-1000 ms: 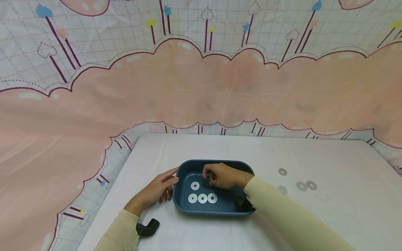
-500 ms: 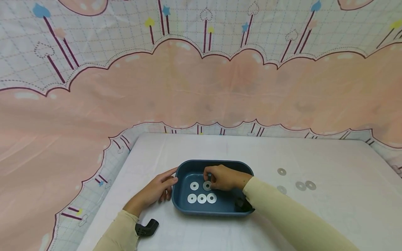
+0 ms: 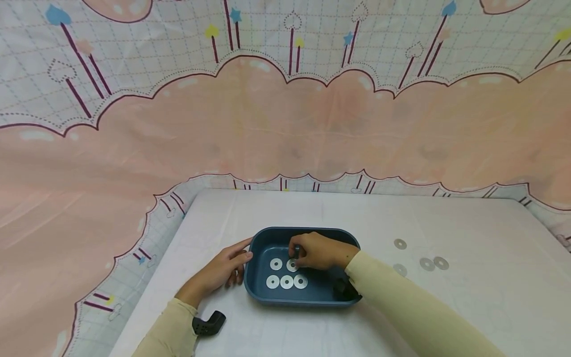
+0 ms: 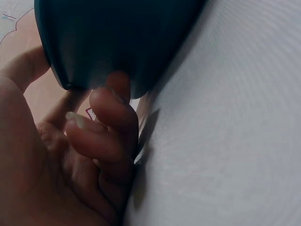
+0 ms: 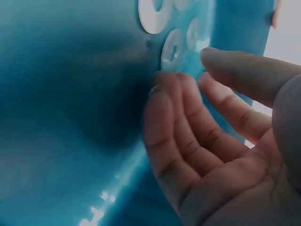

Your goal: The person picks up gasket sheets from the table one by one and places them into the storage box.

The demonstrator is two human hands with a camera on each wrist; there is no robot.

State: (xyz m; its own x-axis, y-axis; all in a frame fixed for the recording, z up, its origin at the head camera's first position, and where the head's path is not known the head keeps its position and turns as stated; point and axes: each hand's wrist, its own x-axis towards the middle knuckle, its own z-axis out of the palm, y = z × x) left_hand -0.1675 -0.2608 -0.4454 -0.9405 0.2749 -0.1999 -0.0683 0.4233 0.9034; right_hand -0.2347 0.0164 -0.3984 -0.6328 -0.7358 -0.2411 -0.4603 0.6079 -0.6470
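Observation:
A blue tray (image 3: 321, 300) stands on the white table, with several flat silver washers (image 3: 287, 282) lying inside it in two rows. My right hand (image 3: 318, 250) reaches down into the tray over its right side. Its fingertips are at the back-row washer (image 3: 292, 265), which lies on the tray floor, partly covered by the hand. In the right wrist view the fingers (image 5: 162, 113) are loosely bent beside that washer (image 5: 172, 49), with the thumb apart from them. My left hand (image 3: 223, 267) touches the tray's left end from outside; its lower fingers (image 4: 113, 108) hang loosely curled.
Several grey washers (image 3: 427, 264) lie on the table to the right of the tray, two of them touching. A black wrist device (image 3: 209, 323) sits at my left sleeve. Behind the table (image 3: 348, 208) hangs a pink and white patterned cloth (image 3: 285, 129).
The washer under my right hand was dark and hidden one second ago; it now lies bright on the tray floor. It has slid slightly left since half a second ago. My left hand stays put.

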